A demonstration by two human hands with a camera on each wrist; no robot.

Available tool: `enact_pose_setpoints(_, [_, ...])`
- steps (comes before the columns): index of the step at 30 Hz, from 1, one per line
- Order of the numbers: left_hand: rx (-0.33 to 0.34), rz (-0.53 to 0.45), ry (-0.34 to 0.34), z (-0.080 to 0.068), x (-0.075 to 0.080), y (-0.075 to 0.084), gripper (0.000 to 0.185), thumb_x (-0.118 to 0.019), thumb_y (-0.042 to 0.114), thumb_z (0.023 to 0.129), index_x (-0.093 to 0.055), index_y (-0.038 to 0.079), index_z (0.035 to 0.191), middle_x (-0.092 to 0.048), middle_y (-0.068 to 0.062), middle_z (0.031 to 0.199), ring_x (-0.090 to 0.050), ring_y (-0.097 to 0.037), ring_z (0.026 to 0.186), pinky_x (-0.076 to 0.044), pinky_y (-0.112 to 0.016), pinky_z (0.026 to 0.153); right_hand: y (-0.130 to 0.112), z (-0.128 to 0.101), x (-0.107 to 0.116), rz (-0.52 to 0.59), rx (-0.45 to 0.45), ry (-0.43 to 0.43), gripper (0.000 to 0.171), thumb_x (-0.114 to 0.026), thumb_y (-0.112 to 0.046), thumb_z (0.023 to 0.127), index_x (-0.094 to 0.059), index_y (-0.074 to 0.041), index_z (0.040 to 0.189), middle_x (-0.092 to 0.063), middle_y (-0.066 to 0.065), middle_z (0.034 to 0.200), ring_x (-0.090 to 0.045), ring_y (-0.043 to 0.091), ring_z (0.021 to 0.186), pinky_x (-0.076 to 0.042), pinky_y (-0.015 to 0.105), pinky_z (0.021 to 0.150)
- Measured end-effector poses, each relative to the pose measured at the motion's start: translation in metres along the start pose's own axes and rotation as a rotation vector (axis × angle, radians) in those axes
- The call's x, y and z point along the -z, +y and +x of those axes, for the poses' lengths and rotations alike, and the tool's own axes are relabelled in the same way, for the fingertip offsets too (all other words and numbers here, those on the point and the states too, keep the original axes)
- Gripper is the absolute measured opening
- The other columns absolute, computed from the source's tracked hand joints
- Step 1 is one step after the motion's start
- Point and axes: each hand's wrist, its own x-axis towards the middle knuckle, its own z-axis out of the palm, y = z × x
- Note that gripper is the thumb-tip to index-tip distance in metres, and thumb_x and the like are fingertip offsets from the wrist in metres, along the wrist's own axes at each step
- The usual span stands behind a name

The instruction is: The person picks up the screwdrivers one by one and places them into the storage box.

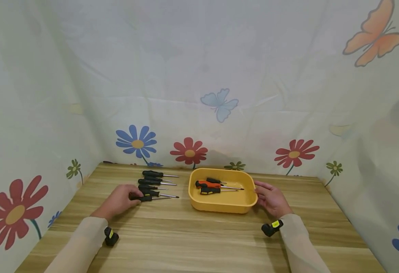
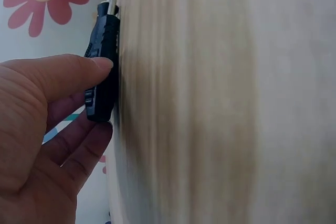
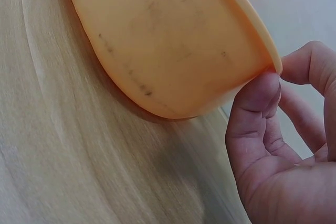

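At the near end of a row of screwdrivers, my left hand [image 1: 123,198] pinches the black handle of a screwdriver [image 1: 147,198]. The left wrist view shows the thumb on one side of this handle [image 2: 108,38] and fingers behind it, low over the table. My right hand [image 1: 270,199] grips the right end of a yellow plastic bin [image 1: 220,208], thumb and forefinger at its rim [image 3: 252,19]. Inside the bin lie an orange-handled screwdriver [image 1: 207,184] and a black-handled screwdriver [image 1: 210,190], with another small dark handle [image 1: 214,180] behind them.
Several more black-handled screwdrivers [image 1: 152,173] lie side by side left of the bin, shafts pointing right. They rest on a wood-grain table [image 1: 185,242]. A pale curtain [image 1: 172,94] with printed flowers and butterflies stands behind the table and along both sides.
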Motion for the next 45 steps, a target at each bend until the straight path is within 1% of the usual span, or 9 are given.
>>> enact_pose_setpoints(8, [-0.001, 0.064, -0.02, -0.001, -0.002, 0.002, 0.015, -0.084, 0.008, 0.082, -0.079, 0.012, 0.096, -0.076, -0.004, 0.1, -0.071, -0.024, 0.096, -0.056, -0.051, 0.09, 0.001, 0.001, -0.001, 0.013, 0.006, -0.01, 0.052, -0.064, -0.006, 0.1, -0.049, -0.002, 0.15, -0.076, 0.004, 0.11, -0.071, 0.015, 0.086, -0.062, 0.028, 0.077])
enact_pose_setpoints(14, [0.02, 0.045, -0.025, -0.003, -0.003, 0.003, 0.015, -0.084, 0.007, 0.083, -0.079, 0.013, 0.096, -0.076, -0.002, 0.099, -0.07, -0.021, 0.094, -0.057, -0.049, 0.089, 0.002, 0.001, -0.001, 0.018, 0.011, -0.022, 0.054, -0.063, -0.007, 0.1, -0.047, -0.001, 0.151, -0.076, 0.003, 0.108, -0.07, 0.014, 0.087, -0.061, 0.028, 0.077])
enact_pose_setpoints(20, [0.002, 0.008, -0.01, -0.004, -0.003, 0.003, 0.014, -0.084, 0.009, 0.083, -0.08, 0.014, 0.095, -0.077, 0.001, 0.096, -0.07, -0.018, 0.092, -0.057, -0.047, 0.088, 0.002, 0.0, 0.0, 0.014, 0.01, -0.025, 0.055, -0.063, -0.008, 0.101, -0.046, -0.001, 0.152, -0.076, 0.002, 0.108, -0.071, 0.014, 0.088, -0.061, 0.027, 0.078])
enact_pose_setpoints(22, [-0.004, -0.01, -0.004, -0.005, -0.002, 0.003, 0.013, -0.084, 0.009, 0.084, -0.08, 0.015, 0.096, -0.077, 0.001, 0.097, -0.07, -0.018, 0.092, -0.057, -0.048, 0.088, 0.002, 0.0, 0.0, 0.013, 0.009, -0.027, 0.055, -0.063, -0.008, 0.101, -0.045, -0.001, 0.152, -0.076, 0.002, 0.108, -0.071, 0.014, 0.088, -0.061, 0.027, 0.078])
enact_pose_setpoints(26, [0.016, -0.049, 0.01, -0.006, -0.003, 0.003, 0.014, -0.084, 0.011, 0.084, -0.081, 0.018, 0.096, -0.077, 0.003, 0.097, -0.07, -0.016, 0.093, -0.058, -0.047, 0.089, 0.001, -0.001, -0.001, 0.015, 0.012, -0.03, 0.055, -0.062, -0.007, 0.101, -0.045, 0.0, 0.152, -0.076, 0.003, 0.108, -0.071, 0.014, 0.087, -0.061, 0.028, 0.078])
enact_pose_setpoints(32, [0.065, -0.149, 0.03, -0.007, -0.001, 0.006, 0.014, -0.083, 0.013, 0.085, -0.081, 0.021, 0.096, -0.077, 0.002, 0.099, -0.07, -0.016, 0.096, -0.059, -0.04, 0.086, 0.001, -0.002, -0.001, 0.022, 0.014, -0.033, 0.055, -0.063, -0.006, 0.101, -0.045, 0.0, 0.152, -0.076, 0.004, 0.109, -0.071, 0.014, 0.088, -0.062, 0.028, 0.079])
enact_pose_setpoints(39, [0.162, -0.248, 0.034, -0.008, 0.0, 0.009, 0.015, -0.084, 0.024, 0.085, -0.081, 0.025, 0.1, -0.076, 0.002, 0.105, -0.068, -0.016, 0.098, -0.057, -0.037, 0.087, 0.001, 0.0, 0.0, 0.024, 0.013, -0.036, 0.056, -0.064, -0.008, 0.101, -0.045, -0.001, 0.153, -0.076, 0.002, 0.108, -0.071, 0.013, 0.088, -0.061, 0.027, 0.078])
enact_pose_setpoints(42, [0.207, -0.306, 0.027, -0.009, 0.002, 0.012, 0.019, -0.083, 0.029, 0.087, -0.08, 0.024, 0.105, -0.075, 0.0, 0.108, -0.066, -0.017, 0.099, -0.055, -0.034, 0.085, 0.0, 0.0, 0.0, 0.021, 0.016, -0.036, 0.055, -0.063, -0.008, 0.101, -0.045, -0.001, 0.153, -0.076, 0.003, 0.108, -0.071, 0.013, 0.088, -0.061, 0.027, 0.078])
enact_pose_setpoints(45, [0.223, -0.354, 0.026, -0.009, 0.004, 0.015, 0.023, -0.081, 0.032, 0.088, -0.08, 0.021, 0.108, -0.074, -0.001, 0.109, -0.065, -0.017, 0.096, -0.055, -0.029, 0.08, 0.0, 0.0, 0.0, 0.019, 0.017, -0.04, 0.055, -0.063, -0.008, 0.101, -0.044, -0.001, 0.153, -0.076, 0.003, 0.109, -0.071, 0.014, 0.089, -0.061, 0.028, 0.079])
